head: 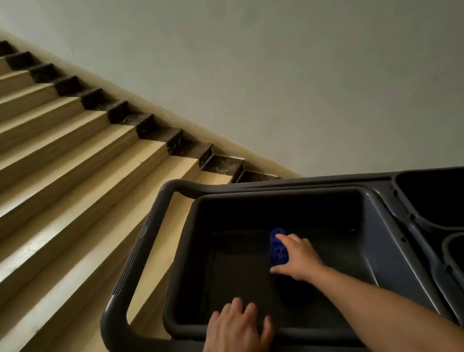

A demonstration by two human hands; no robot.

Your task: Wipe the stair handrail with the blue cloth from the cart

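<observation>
A bunched blue cloth [277, 247] lies inside the deep tray [314, 195] of a dark grey cart [395, 227]. My right hand [299, 255] reaches into the tray, its fingers and thumb curled round the cloth. On the tray's near rim rests my left hand [237, 336], fingers spread flat and holding nothing. No handrail shows in the head view.
The cart's push handle [134, 264] loops out to the left, over the lowest steps. A beige staircase [34, 154] with dark skirting rises to the upper left along a pale wall [296, 55]. Two dark bins [456, 192] sit in the cart at right.
</observation>
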